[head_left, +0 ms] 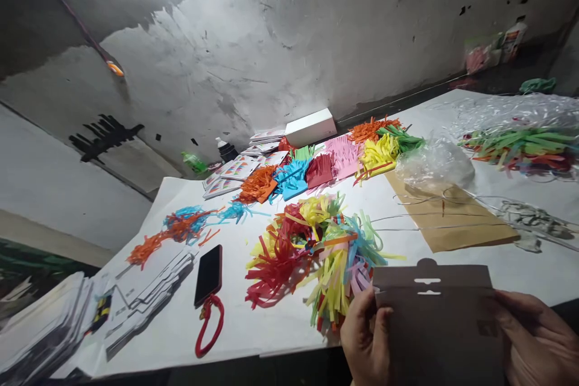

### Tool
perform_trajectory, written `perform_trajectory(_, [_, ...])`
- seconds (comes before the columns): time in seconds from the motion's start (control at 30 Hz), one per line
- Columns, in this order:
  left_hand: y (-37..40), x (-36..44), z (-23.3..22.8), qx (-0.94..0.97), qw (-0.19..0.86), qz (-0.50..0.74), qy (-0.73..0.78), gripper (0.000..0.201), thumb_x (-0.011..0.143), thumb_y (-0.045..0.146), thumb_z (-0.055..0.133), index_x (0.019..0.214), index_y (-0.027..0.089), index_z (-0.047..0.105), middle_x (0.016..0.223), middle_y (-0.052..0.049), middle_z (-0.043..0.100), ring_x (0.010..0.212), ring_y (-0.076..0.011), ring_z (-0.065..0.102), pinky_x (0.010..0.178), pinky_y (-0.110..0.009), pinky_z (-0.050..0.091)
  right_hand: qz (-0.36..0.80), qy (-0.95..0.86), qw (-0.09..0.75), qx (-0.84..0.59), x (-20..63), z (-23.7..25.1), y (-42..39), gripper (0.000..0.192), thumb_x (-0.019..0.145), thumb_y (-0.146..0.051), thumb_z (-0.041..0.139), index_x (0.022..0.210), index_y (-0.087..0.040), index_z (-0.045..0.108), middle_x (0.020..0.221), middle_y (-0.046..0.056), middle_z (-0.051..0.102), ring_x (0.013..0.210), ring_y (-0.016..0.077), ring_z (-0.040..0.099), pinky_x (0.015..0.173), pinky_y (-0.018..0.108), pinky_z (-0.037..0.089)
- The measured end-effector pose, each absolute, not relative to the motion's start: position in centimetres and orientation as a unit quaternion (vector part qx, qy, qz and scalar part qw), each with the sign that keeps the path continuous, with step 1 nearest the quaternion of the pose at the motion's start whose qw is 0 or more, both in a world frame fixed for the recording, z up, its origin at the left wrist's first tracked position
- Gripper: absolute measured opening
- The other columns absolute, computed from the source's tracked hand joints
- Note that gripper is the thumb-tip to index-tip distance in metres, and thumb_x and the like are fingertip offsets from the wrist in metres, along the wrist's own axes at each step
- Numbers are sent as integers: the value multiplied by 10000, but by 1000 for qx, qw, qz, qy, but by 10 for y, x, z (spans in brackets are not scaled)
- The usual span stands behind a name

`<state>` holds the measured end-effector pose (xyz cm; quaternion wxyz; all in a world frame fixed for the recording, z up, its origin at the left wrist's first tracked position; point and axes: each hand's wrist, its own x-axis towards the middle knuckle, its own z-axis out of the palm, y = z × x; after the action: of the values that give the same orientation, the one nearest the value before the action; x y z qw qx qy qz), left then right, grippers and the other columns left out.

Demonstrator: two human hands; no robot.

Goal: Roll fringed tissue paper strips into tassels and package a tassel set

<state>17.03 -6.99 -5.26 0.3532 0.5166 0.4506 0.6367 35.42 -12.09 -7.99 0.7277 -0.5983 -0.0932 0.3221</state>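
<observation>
Hang-tab cardboard packet (443, 332), one: left hand (365, 338) and right hand (538, 338) pinch opposite sides, at table's (266, 332) near edge. Multicoloured fringed-paper garland (332, 262), one: beside left hand.

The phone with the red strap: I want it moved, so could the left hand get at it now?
Probably not: the left hand grips the dark card, and colourful streamers lie between. Nothing covers the phone, so a freed hand might manage.
</observation>
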Motion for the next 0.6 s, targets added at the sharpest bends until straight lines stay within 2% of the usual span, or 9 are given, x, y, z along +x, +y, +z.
perform_trajectory(0.1, [-71,171,-49,454,439,625,459,291,784,478,819,779,188,802,755,-61,784,682,-200,712,637,-257,584,300,-98,702,-638,356,-76,-122,389,535,-440,936,840,-265,770,776,41,784,654,222,741,543,171,581])
perform_trajectory(0.17, [-69,169,-43,416,480,625,454,299,716,475,872,692,189,788,690,-40,767,629,-173,688,599,-227,562,314,-100,687,-648,359,-73,-121,406,529,-471,924,845,-265,776,742,40,776,646,250,750,515,203,590])
perform_trajectory(0.3, [-65,166,-33,387,496,626,460,309,662,486,902,692,196,799,696,-43,778,648,-186,701,615,-239,571,382,-111,653,-644,367,-77,-119,466,494,-568,898,810,-243,789,713,55,779,729,310,775,546,260,627])
perform_trajectory(0.47, [-66,173,-32,402,525,592,460,368,707,536,853,835,192,830,819,-76,811,786,-247,743,721,-303,601,328,-117,641,-684,368,-81,-121,419,461,-555,912,715,-256,765,715,23,785,674,225,746,550,180,598])
perform_trajectory(0.6, [-64,172,-34,324,606,586,429,330,650,469,914,683,174,769,644,-21,748,578,-154,656,586,-230,530,335,-123,651,-670,361,-78,-121,424,496,-601,889,694,-246,768,673,29,775,619,212,720,536,189,592])
